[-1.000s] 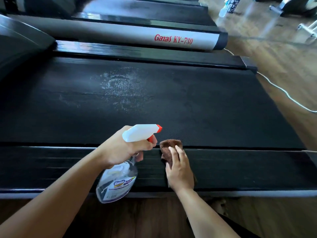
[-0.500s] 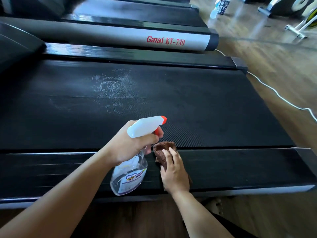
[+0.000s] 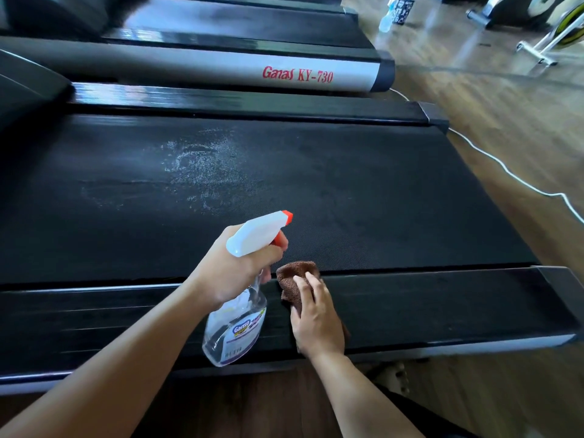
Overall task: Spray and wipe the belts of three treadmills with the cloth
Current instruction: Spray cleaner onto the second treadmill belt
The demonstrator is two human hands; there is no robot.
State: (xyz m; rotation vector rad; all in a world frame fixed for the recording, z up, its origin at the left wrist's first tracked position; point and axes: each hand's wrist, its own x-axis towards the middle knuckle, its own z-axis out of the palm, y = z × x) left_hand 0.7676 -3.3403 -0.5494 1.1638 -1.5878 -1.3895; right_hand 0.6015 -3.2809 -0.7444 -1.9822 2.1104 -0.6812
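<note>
The left hand [image 3: 234, 273] was curled round the spray bottle [image 3: 235, 330] over the near edge of the belt [image 3: 379, 200], the right hand [image 3: 317, 324] pressed flat on the cloth [image 3: 294, 276] there, so it seemed best to wet the dry right end, then wipe.

The right hand [image 3: 317, 324] hides most of the cloth [image 3: 295, 275].

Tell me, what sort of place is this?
Most likely a gym or fitness room. Treadmills stand side by side: the near treadmill with its wide black belt, and a second treadmill marked Ganas KY-730 behind it. Part of an exercise bike stands on the wooden floor at the far right.
</note>
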